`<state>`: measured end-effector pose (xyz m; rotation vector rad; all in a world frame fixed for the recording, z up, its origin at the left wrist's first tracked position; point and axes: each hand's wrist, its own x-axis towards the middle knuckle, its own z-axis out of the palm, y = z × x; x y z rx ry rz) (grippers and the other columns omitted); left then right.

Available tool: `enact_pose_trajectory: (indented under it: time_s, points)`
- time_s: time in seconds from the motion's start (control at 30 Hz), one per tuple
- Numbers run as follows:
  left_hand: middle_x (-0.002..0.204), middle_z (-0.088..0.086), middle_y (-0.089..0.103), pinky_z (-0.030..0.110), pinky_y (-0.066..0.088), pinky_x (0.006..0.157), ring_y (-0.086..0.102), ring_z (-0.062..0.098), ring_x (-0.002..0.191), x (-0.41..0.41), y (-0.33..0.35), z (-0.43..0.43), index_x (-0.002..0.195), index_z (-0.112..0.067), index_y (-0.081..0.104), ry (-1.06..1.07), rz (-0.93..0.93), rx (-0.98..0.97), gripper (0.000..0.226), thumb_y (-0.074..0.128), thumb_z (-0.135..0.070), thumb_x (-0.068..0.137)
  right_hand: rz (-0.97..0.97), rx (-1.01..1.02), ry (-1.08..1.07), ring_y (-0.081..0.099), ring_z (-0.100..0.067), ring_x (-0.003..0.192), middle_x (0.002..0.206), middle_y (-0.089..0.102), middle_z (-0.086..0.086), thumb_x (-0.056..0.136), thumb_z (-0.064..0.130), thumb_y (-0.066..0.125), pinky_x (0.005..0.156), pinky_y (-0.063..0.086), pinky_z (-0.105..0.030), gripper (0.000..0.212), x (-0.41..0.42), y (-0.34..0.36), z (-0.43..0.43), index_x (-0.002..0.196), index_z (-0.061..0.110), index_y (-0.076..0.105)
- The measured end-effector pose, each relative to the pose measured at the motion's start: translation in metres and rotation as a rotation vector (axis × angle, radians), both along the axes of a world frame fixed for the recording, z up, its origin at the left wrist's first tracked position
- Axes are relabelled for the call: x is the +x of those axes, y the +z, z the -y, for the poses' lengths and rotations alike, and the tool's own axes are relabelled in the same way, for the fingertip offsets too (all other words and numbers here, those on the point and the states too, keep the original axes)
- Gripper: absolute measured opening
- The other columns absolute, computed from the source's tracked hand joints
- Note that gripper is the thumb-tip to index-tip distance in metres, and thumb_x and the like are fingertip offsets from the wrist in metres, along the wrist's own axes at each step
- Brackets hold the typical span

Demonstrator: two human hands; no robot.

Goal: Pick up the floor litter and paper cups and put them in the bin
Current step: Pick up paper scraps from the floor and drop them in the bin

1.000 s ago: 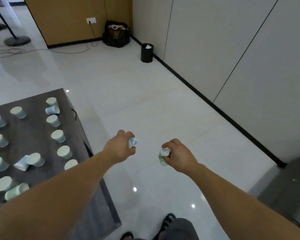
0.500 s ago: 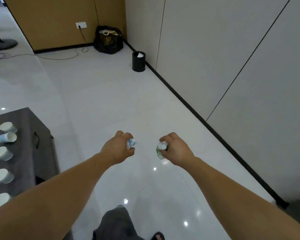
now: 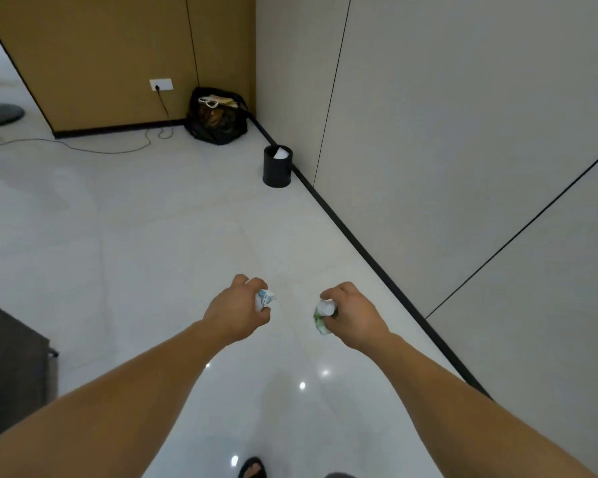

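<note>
My left hand grips a crumpled blue-and-white paper cup. My right hand grips a crumpled green-and-white paper cup. Both hands are held out in front of me over the white floor, a short gap between them. A small black bin stands ahead by the wall's black skirting, well beyond my hands, with white paper showing inside it.
A black bag sits in the far corner under a wall socket, with a cable trailing left across the floor. A stand base is at far left. A dark table corner shows at lower left. Grey wall panels run along the right.
I have walked forward toward the bin. The table with its cups has slid out of view to the left, and the bin appears nearer. Both hands keep their cups.
</note>
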<state>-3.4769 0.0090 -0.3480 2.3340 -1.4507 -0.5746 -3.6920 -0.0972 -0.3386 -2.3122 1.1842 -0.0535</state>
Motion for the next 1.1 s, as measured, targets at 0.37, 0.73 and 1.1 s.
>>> enact_pose_trajectory:
  time_s: [0.37, 0.73, 1.1]
  points:
    - [0.125, -0.001, 0.044, 0.029, 0.048, 0.078, 0.06, 0.023, 0.094, 0.1, -0.001, 0.252, 0.126, -0.029, 0.05, 0.054, -0.016, 0.002, 0.046, 0.062, -0.038, 0.083, 0.016, -0.028, 0.038, 0.057, -0.021, 0.108, 0.134, 0.044, 0.003, 0.091, 0.019, 0.057, 0.089, 0.05, -0.033, 0.041, 0.108, -0.006, 0.257, 0.132, 0.022, 0.054]
    - [0.123, -0.002, 0.044, 0.027, 0.047, 0.074, 0.06, 0.02, 0.089, 0.217, 0.011, 0.457, 0.124, -0.029, 0.05, 0.181, -0.029, 0.029, 0.043, 0.061, -0.038, 0.084, -0.01, -0.036, 0.166, 0.055, -0.021, 0.11, 0.132, 0.044, 0.004, 0.091, 0.021, 0.057, 0.085, 0.05, -0.029, 0.04, 0.244, 0.005, 0.494, 0.131, 0.024, 0.055]
    - [0.121, -0.001, 0.044, 0.026, 0.045, 0.071, 0.057, 0.02, 0.083, 0.394, 0.006, 0.711, 0.124, -0.028, 0.05, 0.113, -0.048, -0.024, 0.043, 0.061, -0.04, 0.085, -0.052, -0.033, 0.119, 0.057, -0.019, 0.105, 0.131, 0.045, 0.004, 0.089, 0.021, 0.062, 0.088, 0.05, -0.031, 0.042, 0.415, -0.001, 0.72, 0.13, 0.024, 0.055]
